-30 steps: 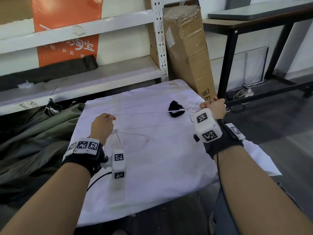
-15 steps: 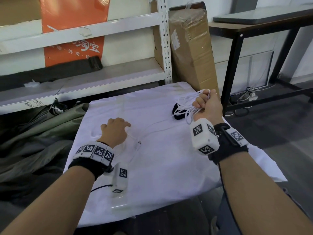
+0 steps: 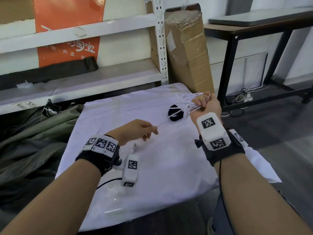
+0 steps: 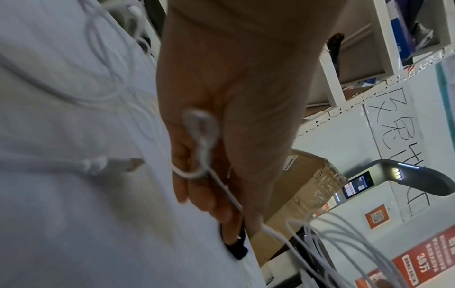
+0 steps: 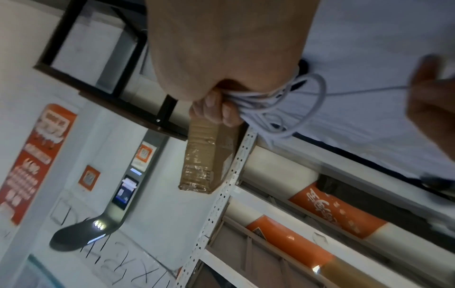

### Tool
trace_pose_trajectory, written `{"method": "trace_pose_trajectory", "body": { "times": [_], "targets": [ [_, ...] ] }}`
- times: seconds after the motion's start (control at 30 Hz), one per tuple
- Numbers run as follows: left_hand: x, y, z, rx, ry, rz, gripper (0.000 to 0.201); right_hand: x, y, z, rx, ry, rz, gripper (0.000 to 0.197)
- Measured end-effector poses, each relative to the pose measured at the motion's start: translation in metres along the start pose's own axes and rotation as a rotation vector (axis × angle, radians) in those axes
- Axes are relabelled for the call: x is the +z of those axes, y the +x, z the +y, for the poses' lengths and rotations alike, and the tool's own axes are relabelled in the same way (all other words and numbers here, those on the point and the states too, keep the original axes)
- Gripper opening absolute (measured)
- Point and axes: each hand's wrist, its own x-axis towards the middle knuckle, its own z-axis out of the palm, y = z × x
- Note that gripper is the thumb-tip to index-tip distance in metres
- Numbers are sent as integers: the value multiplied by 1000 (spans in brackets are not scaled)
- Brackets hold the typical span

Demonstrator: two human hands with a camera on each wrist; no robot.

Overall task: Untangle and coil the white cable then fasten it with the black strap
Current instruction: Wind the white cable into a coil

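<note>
Several loops of the white cable are bunched in the right hand, whose fingers are curled tight around them, held up over the far right corner of the tabletop. One strand runs from that bundle down to the left hand, which pinches it between thumb and fingertips; the left wrist view shows the cable bent into a small loop inside the palm. The plug end hangs loose just below that hand. The black strap lies on the white cloth near the right hand, untouched.

Trouble could come from the loops themselves: they look uneven and splayed, so a loosened grip on the right would likely let them spring apart or cross over each other. Pulling the strand too hard could drag loops out of the fist. The dangling plug might also snag in the bundle on the last turns.

Compared with half a second ago, the left hand has lifted off the cloth and taken up the strand, which now runs nearly straight between the hands, and the right hand holds its loops a little farther away.
</note>
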Motion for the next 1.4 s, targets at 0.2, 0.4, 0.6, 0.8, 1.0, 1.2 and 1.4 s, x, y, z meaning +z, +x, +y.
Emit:
{"method": "trace_pose_trajectory", "body": {
  "times": [0.2,0.4,0.6,0.8,1.0,1.2,1.4],
  "targets": [
    [-1,-22,-5,22,-20,-120,22,-3,6,-23,-242,-144,246,37],
    [-15,-41,-18,36,-136,86,29,-5,7,-31,-449,-321,335,38],
    [-20,-52,-14,71,-144,92,17,-14,9,-17,-598,-659,450,44],
    [-19,-58,-11,112,-104,92,20,-21,8,-10,-685,-1049,471,39],
    [-23,-60,2,145,-1,-41,17,-18,4,6,-673,-1215,219,30],
    [-19,-53,19,177,52,-116,17,-13,-29,37,-54,-1564,-225,21],
    [-14,-41,23,229,96,20,22,-23,-42,56,213,-1626,-549,26]
  ]
}}
